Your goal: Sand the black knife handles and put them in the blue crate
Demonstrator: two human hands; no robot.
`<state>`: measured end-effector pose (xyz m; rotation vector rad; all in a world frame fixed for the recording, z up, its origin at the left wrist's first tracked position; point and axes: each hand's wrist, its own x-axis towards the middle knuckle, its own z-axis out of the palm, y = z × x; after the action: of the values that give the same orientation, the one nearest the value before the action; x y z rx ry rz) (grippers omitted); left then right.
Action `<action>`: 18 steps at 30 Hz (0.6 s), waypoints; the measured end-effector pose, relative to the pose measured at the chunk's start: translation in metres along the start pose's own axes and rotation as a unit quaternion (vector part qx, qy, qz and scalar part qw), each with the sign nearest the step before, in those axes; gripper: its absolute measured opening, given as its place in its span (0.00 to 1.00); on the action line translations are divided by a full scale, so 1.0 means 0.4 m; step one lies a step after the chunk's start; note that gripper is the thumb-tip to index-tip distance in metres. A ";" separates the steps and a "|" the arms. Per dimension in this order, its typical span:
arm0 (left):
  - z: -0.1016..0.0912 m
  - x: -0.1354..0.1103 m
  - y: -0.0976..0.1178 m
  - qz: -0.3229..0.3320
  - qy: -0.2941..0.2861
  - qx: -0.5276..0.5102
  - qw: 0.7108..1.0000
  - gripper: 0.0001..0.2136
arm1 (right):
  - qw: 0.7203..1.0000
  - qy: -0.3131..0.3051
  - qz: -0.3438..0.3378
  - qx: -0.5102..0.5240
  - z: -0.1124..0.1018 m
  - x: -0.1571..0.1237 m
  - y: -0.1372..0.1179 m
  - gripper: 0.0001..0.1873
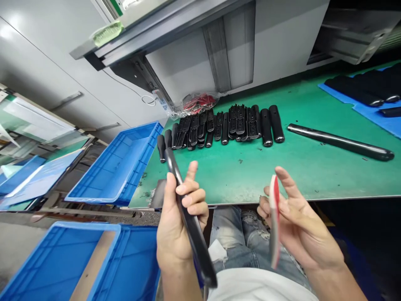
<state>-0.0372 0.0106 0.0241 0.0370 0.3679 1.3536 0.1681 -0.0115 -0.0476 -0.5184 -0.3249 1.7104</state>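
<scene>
My left hand [178, 225] grips a long black handle [194, 236] upright across the palm, its far end pointing up and away from me. My right hand [302, 221] pinches a thin white strip with a red face [275, 217], and its fingers are spread behind it. Both hands are held up just in front of the near edge of a green workbench mat [250, 177]. A row of several black moulded handle pieces [219, 127] lies on the mat beyond them, with a long dark metal bar [340, 142] to their right.
A blue mat [369, 109] with dark elongated items [354, 90] lies at the far right. Red items in clear plastic [200, 102] sit by the wall. Blue plastic crates [115, 167] stand to the left and near my left hand. My jeans show below.
</scene>
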 end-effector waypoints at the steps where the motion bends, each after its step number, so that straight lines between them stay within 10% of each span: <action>1: -0.004 -0.001 -0.005 -0.016 0.011 0.011 1.000 0.21 | 1.000 0.001 0.015 0.021 -0.003 0.003 0.009 0.36; 7: 0.014 0.011 -0.035 0.020 0.145 0.135 0.980 0.16 | 0.989 -0.019 0.091 0.113 0.021 -0.011 0.038 0.21; 12: 0.004 0.034 -0.045 0.036 0.148 0.150 0.977 0.17 | 0.986 -0.002 0.114 0.124 0.034 -0.051 0.030 0.38; 18: -0.008 0.046 -0.056 -0.017 0.136 0.147 0.980 0.17 | 0.984 -0.080 0.037 -0.155 -0.015 -0.074 0.068 0.36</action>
<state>-0.0139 0.0226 0.0114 0.0916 0.7950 1.2631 0.1524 -0.0463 -0.0612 -0.6263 -0.7023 1.7881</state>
